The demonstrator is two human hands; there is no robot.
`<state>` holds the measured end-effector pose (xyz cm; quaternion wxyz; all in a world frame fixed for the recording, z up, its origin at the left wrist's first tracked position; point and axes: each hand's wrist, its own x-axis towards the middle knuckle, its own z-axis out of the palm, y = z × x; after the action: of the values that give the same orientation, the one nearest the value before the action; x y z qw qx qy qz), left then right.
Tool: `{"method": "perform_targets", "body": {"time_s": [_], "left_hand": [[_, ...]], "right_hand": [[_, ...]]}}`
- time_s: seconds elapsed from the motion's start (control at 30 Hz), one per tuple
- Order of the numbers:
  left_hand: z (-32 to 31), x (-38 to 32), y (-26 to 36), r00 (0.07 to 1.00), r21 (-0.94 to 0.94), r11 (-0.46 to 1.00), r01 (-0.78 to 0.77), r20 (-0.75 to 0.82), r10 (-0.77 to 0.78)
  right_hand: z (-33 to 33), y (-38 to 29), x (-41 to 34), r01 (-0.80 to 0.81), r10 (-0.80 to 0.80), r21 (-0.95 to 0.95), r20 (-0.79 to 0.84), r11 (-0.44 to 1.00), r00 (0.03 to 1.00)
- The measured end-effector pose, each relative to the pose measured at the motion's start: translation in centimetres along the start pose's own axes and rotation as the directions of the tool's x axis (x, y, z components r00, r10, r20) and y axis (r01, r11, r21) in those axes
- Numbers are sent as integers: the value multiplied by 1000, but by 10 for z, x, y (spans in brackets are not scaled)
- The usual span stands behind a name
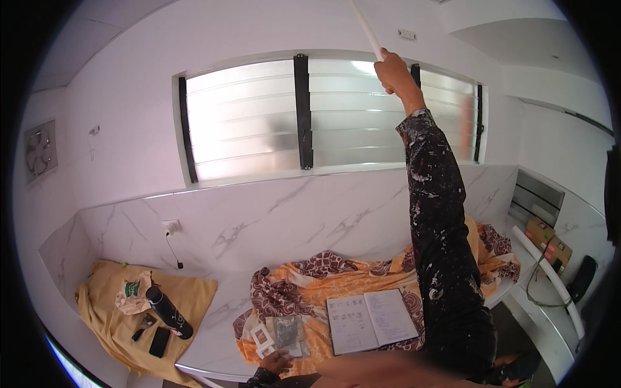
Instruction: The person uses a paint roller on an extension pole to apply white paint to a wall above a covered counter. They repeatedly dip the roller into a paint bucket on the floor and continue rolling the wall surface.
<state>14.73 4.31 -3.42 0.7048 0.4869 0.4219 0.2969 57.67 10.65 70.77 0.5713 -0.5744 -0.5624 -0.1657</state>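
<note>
My right hand [392,72] is raised high in front of the louvred window [242,121], its fingers wrapped around a thin white pole [366,29]. The pole slants up past the picture's top rim, so its far end is out of view. Low down, my left hand [277,361] rests at the counter's front edge on an orange and brown patterned cloth [310,271]. Just beyond its fingers lie a white plastic frame [262,337] and a grey flat piece in clear plastic [289,332]. An open notebook [371,322] with handwriting is spread on the cloth.
On a tan cloth [199,296] at left stand a black bottle [169,313], a phone [159,342], a putty knife [144,326] and crumpled paper [136,293]. A plugged-in cord [173,250] hangs from the marble-look wall. Cardboard boxes [548,242] and a white pipe [550,279] are at right.
</note>
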Motion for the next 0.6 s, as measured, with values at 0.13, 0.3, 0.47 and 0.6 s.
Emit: {"method": "perform_targets", "body": {"time_s": [0.13,0.3,0.47,0.6], "left_hand": [[1,1,3,998,28,998,-57,31,56],[20,-27,21,999,-3,999,-42,-31,42],[30,-54,41,995,26,1000,11,-95,-9],[32,-56,48,994,68,997,43,-105,-36]], "right_hand": [[34,33,-28,-26,24,48,38,999,999],[78,97,-129,-143,119,324,94,935,989],[95,138,-241,-274,171,598,225,753,959],[109,161,-313,-362,235,617,279,699,931]]}}
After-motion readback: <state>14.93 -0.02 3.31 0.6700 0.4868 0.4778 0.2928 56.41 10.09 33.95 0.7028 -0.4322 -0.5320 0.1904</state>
